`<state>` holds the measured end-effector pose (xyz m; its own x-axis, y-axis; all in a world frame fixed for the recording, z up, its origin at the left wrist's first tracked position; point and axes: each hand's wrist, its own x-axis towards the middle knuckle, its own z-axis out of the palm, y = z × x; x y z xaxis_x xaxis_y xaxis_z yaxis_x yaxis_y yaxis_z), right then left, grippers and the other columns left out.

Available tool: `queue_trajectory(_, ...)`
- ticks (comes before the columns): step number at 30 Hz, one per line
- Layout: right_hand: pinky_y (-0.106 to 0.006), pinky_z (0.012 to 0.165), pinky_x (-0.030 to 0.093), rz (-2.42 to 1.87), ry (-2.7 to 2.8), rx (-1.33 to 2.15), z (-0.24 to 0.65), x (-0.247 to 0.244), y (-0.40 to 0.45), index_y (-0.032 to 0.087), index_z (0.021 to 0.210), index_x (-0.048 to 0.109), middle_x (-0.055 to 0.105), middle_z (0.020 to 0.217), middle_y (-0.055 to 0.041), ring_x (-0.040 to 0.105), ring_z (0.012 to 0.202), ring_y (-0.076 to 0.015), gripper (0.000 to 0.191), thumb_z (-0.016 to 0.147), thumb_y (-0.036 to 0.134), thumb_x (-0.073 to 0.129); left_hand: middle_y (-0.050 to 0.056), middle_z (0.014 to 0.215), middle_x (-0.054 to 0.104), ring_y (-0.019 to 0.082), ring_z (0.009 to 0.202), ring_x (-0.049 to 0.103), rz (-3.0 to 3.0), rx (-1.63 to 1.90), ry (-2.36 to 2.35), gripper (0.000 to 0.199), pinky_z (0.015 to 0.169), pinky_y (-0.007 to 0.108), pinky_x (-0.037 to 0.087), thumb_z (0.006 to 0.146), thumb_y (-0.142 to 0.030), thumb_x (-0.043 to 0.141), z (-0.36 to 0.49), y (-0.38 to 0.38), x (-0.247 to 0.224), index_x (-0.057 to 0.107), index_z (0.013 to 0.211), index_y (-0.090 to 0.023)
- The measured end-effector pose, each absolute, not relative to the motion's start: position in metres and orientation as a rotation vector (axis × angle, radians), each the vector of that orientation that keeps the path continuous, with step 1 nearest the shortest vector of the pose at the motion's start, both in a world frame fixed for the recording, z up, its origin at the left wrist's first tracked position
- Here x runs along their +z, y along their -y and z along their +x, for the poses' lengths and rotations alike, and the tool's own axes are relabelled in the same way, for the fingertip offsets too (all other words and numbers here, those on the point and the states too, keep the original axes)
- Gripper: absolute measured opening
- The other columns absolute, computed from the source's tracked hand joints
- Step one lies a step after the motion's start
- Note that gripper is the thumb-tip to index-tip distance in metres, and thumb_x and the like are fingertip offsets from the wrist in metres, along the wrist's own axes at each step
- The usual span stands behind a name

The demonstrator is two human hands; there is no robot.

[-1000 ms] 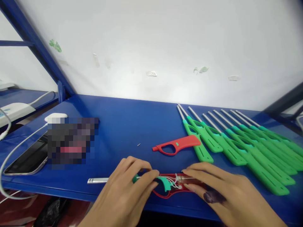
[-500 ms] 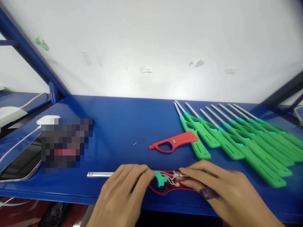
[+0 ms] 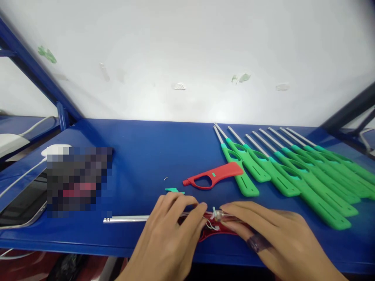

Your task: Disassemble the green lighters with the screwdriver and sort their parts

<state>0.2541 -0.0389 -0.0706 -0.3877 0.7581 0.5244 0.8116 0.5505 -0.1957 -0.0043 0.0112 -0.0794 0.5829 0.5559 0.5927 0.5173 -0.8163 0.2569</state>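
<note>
An opened red gas lighter [image 3: 220, 231], with its housing half facing up, lies at the shelf's front edge. Its metal tube [image 3: 125, 219] points left. My left hand [image 3: 171, 230] is closed over the tube end of the housing, fingertips at the white wires [image 3: 210, 224]; what they pinch is hidden. My right hand [image 3: 269, 234] closes on the handle end, thumb and fingers at a clear fuel tank with a small valve [image 3: 217, 214]. Just beyond my left knuckles a teal plastic piece [image 3: 175, 190] rests on the blue surface, partly covered.
The matching red housing half [image 3: 215, 175] lies beyond my hands, touching a green lighter [image 3: 247, 183]. Several more green lighters [image 3: 310, 183] are rowed at right. A small screw [image 3: 165, 178] lies mid-shelf. At left are a phone [image 3: 25, 203] and a white charger [image 3: 57, 150] with its cable.
My left hand has moved right along the lighter. The teal piece seen in the housing no longer shows there; a teal piece now lies beyond that hand. My right hand stays in place.
</note>
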Motion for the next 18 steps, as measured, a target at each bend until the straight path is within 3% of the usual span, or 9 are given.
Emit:
queue_trajectory(5,-0.022,0.082,0.066,-1.289,2.275,-0.176,0.264,-0.07,0.041,0.027,0.133,0.066,0.082,0.122,0.0016,0.083,0.092,-0.0134,0.055,0.091,-0.002,0.045,0.006,0.107,0.072,0.023,0.094,0.06,2.752,0.937,-0.915,0.03,0.084,0.04,0.051,0.104,0.001,0.054,-0.002,-0.012,-0.088,0.071,0.12,-0.017)
queue_trajectory(7,-0.024,0.077,0.066,-1.299,2.281,-0.21,0.268,-0.069,0.043,0.028,0.134,0.064,0.082,0.122,0.0029,0.083,0.091,-0.0142,0.065,0.083,-0.006,0.042,0.006,0.106,0.071,0.022,0.093,0.06,2.758,0.942,-0.895,0.029,0.082,0.039,0.049,0.104,0.002,0.055,-0.001,-0.013,-0.09,0.07,0.119,-0.017)
queue_trajectory(18,-0.024,0.06,0.062,-1.286,2.318,-0.355,0.271,-0.059,0.042,0.028,0.132,0.062,0.082,0.121,0.0043,0.083,0.085,-0.0139,0.067,0.079,-0.006,0.039,0.006,0.097,0.07,0.021,0.086,0.058,2.743,1.067,-0.856,0.028,0.078,0.037,0.044,0.112,-0.006,0.045,0.006,-0.011,-0.084,0.071,0.113,-0.015)
